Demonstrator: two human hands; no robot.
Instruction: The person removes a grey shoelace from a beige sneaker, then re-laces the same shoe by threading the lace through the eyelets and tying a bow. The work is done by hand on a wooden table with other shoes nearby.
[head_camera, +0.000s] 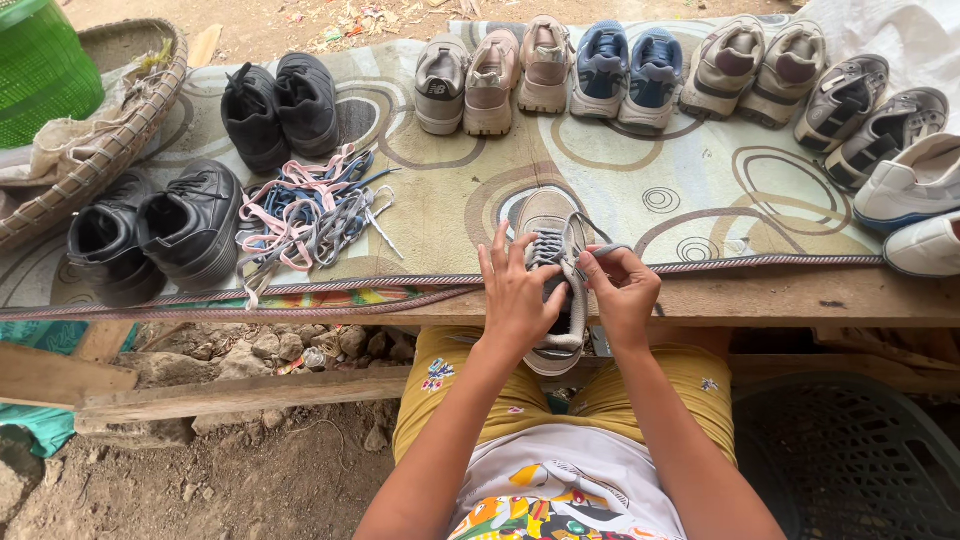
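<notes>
Sneaker: beige low-top, grey tongue, pale sole; upright, toe pointing to 12 o'clock, heel overhanging the near edge at 6 o'clock. Partly laced. Lace: grey, flat, threaded through the upper eyelets, loose end trailing toward 3 o'clock.

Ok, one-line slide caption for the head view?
Both hands, left and right, lacing a beige suede sneaker on a patterned mat.

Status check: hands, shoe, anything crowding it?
Left hand steadies beige lace-up sneaker. Right hand pinches its grey lace. Loose pink-and-blue lace pile lies apart, left.
</notes>
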